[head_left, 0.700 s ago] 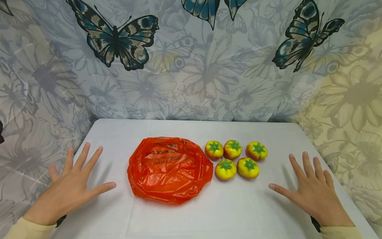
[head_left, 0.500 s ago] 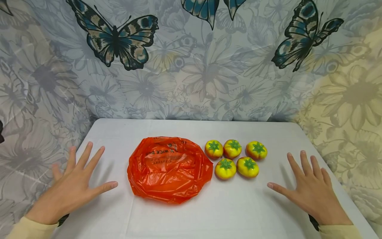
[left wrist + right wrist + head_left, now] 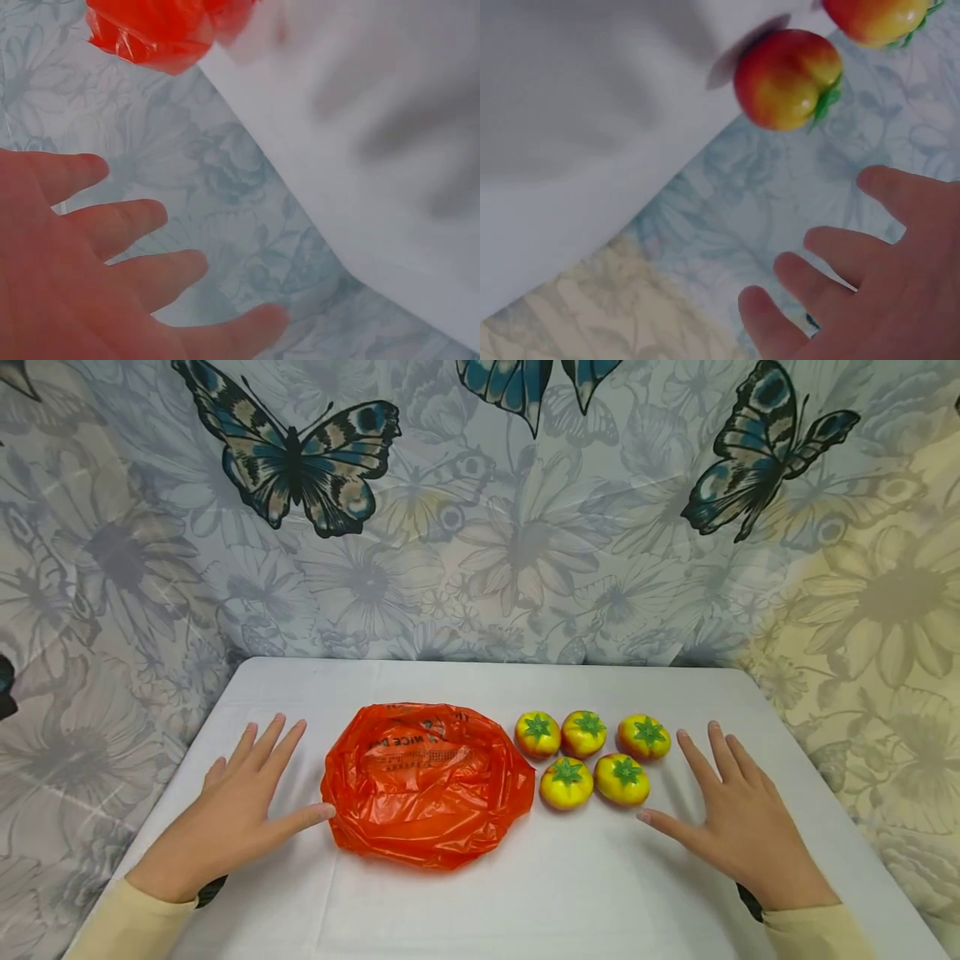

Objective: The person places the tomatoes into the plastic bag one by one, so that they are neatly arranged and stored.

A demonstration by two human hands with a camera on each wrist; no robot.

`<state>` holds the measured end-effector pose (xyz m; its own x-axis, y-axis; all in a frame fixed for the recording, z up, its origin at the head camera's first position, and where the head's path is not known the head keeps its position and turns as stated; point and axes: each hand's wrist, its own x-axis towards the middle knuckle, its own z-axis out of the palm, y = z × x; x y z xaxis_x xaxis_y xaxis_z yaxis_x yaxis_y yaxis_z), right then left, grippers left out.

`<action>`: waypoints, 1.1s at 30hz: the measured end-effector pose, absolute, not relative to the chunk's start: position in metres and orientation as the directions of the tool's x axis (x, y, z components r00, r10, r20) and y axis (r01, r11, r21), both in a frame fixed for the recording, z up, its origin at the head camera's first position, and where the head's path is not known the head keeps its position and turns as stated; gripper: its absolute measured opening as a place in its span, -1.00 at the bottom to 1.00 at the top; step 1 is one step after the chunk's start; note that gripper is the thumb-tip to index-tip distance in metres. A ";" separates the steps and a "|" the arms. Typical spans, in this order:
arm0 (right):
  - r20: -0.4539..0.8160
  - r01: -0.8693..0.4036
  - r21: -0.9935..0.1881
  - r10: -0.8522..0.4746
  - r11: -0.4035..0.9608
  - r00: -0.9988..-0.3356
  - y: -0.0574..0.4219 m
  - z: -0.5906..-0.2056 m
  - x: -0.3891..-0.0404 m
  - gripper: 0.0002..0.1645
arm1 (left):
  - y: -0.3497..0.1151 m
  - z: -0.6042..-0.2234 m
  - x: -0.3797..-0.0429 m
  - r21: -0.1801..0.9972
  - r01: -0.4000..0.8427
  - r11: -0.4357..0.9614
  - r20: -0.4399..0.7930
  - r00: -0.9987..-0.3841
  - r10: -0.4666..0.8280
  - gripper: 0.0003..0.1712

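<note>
A crumpled orange-red plastic bag [image 3: 427,793] with dark print lies on the white table. Just right of it sit several yellow-and-red toy tomatoes [image 3: 567,784] with green star-shaped tops, in two loose rows. My left hand [image 3: 225,827] is spread at the bag's left side; its thumb tip meets the bag's edge in the head view, but whether they touch I cannot tell. On the other side, my right hand [image 3: 742,827], fingers spread and holding nothing, is near the rightmost tomatoes. The right wrist view shows one tomato [image 3: 787,79] beyond the fingers [image 3: 832,292].
A white cloth covers the table [image 3: 480,910], whose far edge meets a patterned fabric backdrop [image 3: 525,543] with butterflies and flowers. More of that fabric rises at the left and right sides.
Both hands have moved inward and slightly forward, the left toward the bag and the right toward the tomatoes. Bag and tomatoes have stayed in place.
</note>
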<state>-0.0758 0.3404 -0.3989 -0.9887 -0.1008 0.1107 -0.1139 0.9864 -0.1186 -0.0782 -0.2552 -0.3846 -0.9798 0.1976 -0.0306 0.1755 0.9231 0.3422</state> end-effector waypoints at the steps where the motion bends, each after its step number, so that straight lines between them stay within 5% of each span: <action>1: 0.118 -0.125 -0.118 -0.111 0.985 -0.987 0.337 -0.398 -0.077 0.49 | -0.252 -0.385 -0.080 0.349 0.180 0.920 -0.031 -0.979 0.204 0.35; 18: 0.203 -0.261 -0.126 -0.233 0.957 -0.951 0.293 -0.399 -0.089 0.24 | -0.218 -0.406 -0.092 0.535 0.265 0.802 0.006 -0.951 0.310 0.29; 33: 0.133 -0.265 -0.121 -0.249 0.957 -0.959 0.275 -0.406 -0.100 0.01 | -0.213 -0.413 -0.101 0.547 0.254 0.797 0.002 -0.953 0.302 0.26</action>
<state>-0.1001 0.2749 -0.4063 -0.9594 -0.2486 0.1330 -0.2647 0.9567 -0.1208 -0.1006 -0.2134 -0.4126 -0.9531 0.3025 0.0025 0.2545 0.7973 0.5473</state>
